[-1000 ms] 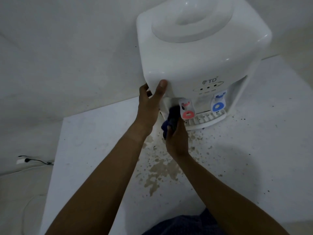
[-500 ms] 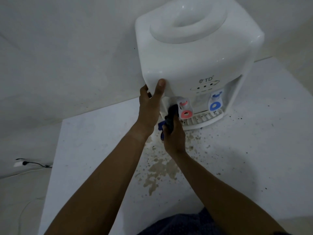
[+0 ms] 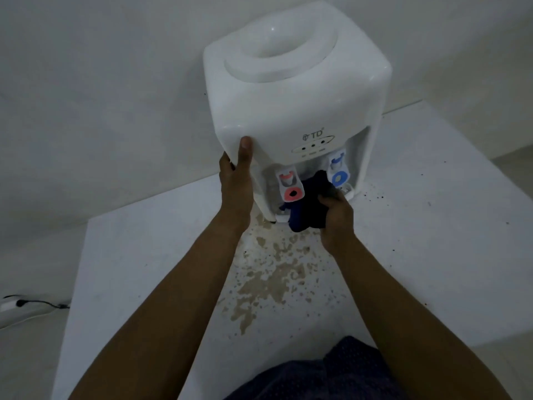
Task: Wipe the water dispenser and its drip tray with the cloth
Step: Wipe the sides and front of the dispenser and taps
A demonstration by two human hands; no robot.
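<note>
Cloth shifted right, wiping between taps, right hand grip clamped on it; left hand grip clasps water dispenser; next likely: lower onto drip tray

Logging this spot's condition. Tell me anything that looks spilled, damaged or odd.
Brown stains are splattered across the white table right in front of the dispenser, with dark specks scattered to its right. Dried spill or worn surface, I cannot tell which. Nothing else stands out.
</note>
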